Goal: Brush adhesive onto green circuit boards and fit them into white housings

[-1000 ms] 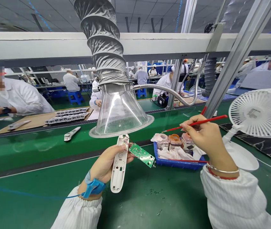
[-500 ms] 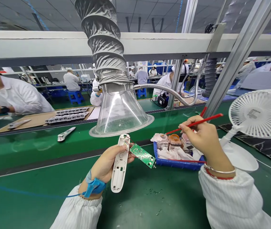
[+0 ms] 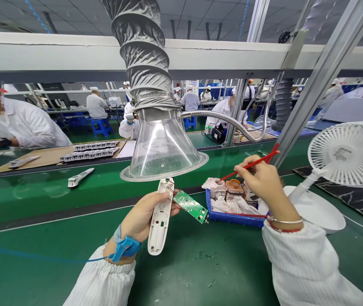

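Note:
My left hand [image 3: 144, 212] is closed around a long white plastic housing [image 3: 158, 238], its hollow inside facing up. A green circuit board [image 3: 191, 206] sticks out to the right of the fingers, joined to the housing by thin red and dark wires. My right hand [image 3: 259, 178] pinches what look like two thin red sticks [image 3: 232, 174], their upper ends crossing. The lower tip reaches the mouth of a pink-stained jar [image 3: 213, 185]; what is on the tip is hidden. Beside it, an orange-rimmed jar [image 3: 234, 187] stands in a blue tray [image 3: 232, 219] with white tissue [image 3: 235, 205].
A clear fume hood [image 3: 165, 153] hangs just above the housing. On the right stands a white fan [image 3: 344, 157]. Another white housing [image 3: 81, 177] lies beyond my left hand. A blue wrist strap [image 3: 125, 248] trails a cord leftward. Co-workers sit across the bench.
My right hand has moved slightly left, and the red sticks have swung to a steeper slant with their upper ends closer together. My left hand keeps its hold on the housing.

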Demonstrator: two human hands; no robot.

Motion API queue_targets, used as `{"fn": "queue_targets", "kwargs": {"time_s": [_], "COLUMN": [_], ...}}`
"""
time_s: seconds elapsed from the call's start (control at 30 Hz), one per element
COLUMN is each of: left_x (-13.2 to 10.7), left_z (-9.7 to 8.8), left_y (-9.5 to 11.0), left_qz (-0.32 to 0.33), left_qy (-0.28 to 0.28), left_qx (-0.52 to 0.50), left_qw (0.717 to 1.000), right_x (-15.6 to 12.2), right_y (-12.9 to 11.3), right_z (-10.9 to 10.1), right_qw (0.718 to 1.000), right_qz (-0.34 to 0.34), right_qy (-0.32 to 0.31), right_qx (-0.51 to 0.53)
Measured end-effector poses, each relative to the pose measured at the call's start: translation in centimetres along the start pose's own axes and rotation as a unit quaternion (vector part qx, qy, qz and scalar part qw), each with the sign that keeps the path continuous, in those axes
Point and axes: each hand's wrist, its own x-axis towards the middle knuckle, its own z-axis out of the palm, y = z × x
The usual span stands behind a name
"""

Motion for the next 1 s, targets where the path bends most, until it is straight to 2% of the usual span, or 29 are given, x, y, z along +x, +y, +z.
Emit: {"fn": "queue_targets", "kwargs": {"time_s": [0.13,0.3,0.4,0.53,0.7,0.83,1.0], "left_x": [-0.1,-0.1,-0.1,0.0,0.1,0.1,0.1], "left_z": [0.0,0.1,0.1,0.1,-0.1,-0.1,-0.1], "left_y": [0.0,0.0,0.1,0.0,-0.2,-0.2,-0.3], "left_qz": [-0.005,-0.003,-0.003,-0.003,0.006,-0.004,0.0], "left_qy": [-0.002,-0.006,-0.001,-0.004,-0.009,-0.01,-0.013], "left_qx": [-0.005,-0.01,-0.01,-0.007,-0.005,-0.009,-0.008], "left_qw": [1.0,1.0,1.0,1.0,1.0,1.0,1.0], "right_x": [-0.4,-0.6,-0.7,-1.1,-1.6,-1.5,-1.5], "right_y": [-0.6,-1.1,-1.6,-2.5,-3.1,-3.3,-3.2], "right_z": [-1.8,-2.1,-2.6,-3.7,-4.4,-4.3,-4.3], "right_qw": [0.999,0.999,0.999,0.995,0.996,0.992,0.996], "right_qz": [-0.009,-0.022,-0.042,-0.049,-0.041,-0.051,-0.058], "right_qy": [0.033,0.047,0.008,-0.082,-0.074,-0.117,-0.056], "right_qx": [0.006,0.004,-0.012,-0.021,0.0,-0.012,-0.023]}}
